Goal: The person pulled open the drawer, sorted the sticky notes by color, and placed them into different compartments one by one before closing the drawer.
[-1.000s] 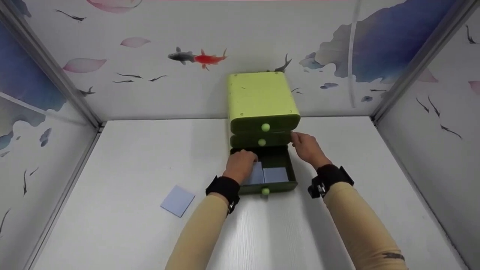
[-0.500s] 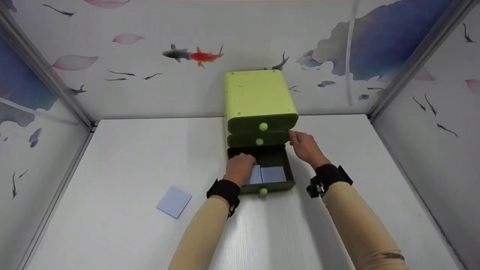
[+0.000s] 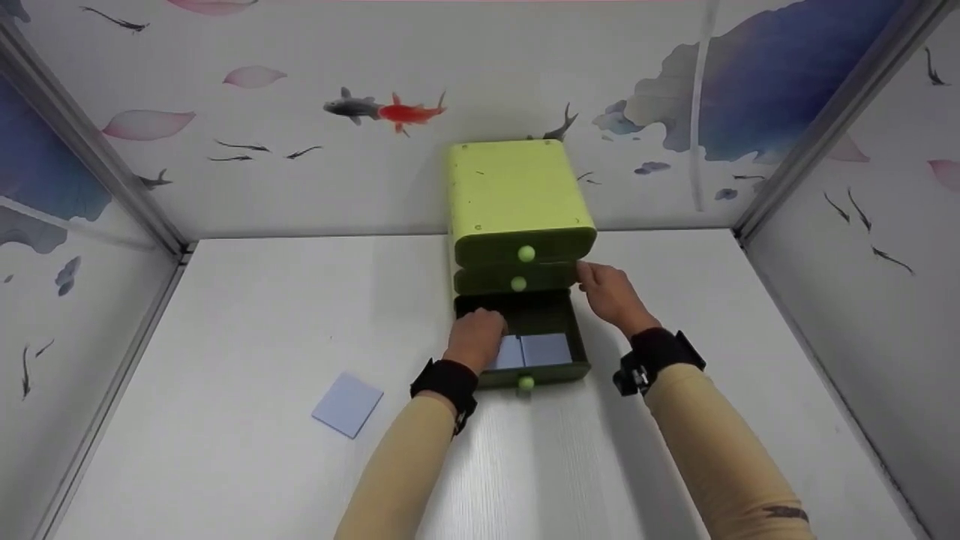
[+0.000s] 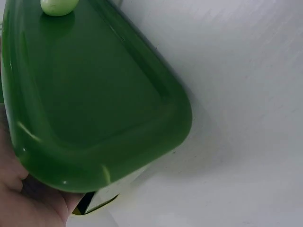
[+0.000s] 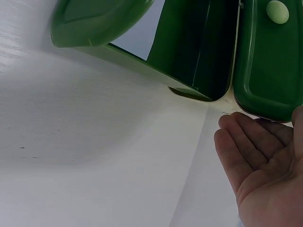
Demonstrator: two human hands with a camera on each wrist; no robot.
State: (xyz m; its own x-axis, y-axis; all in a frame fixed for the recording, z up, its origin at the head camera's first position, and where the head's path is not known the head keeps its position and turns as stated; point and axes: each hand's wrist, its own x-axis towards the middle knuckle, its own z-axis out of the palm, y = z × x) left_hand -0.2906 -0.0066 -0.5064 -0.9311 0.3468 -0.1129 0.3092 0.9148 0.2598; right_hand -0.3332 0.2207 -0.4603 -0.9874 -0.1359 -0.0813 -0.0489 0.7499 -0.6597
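A green desktop drawer unit (image 3: 517, 187) stands against the back wall, its bottom drawer (image 3: 551, 311) pulled out. My left hand (image 3: 476, 337) reaches down inside the drawer's left half, over a light blue square pad (image 3: 510, 352) like a sticky-note pad. Its fingertips are hidden, and I cannot tell whether they grip the pad. Beside that pad lies a second blue pad (image 3: 546, 349). My right hand (image 5: 265, 165) touches the right edge of the middle drawer (image 5: 272, 71) with its fingers loosely extended. In the left wrist view, the drawer front (image 4: 99, 94) covers most of the left hand.
Another light blue pad (image 3: 348, 405) lies on the white table (image 3: 262, 322), left of the left forearm. The top drawer (image 3: 491, 251) is pushed in. Patterned panels (image 3: 375, 187) enclose the table at the back and both sides.
The left-hand pad in the drawer has gone lower and lies flatter, with my left hand sinking slightly along with it. My right hand stays by the middle drawer. The head view has shifted a little.
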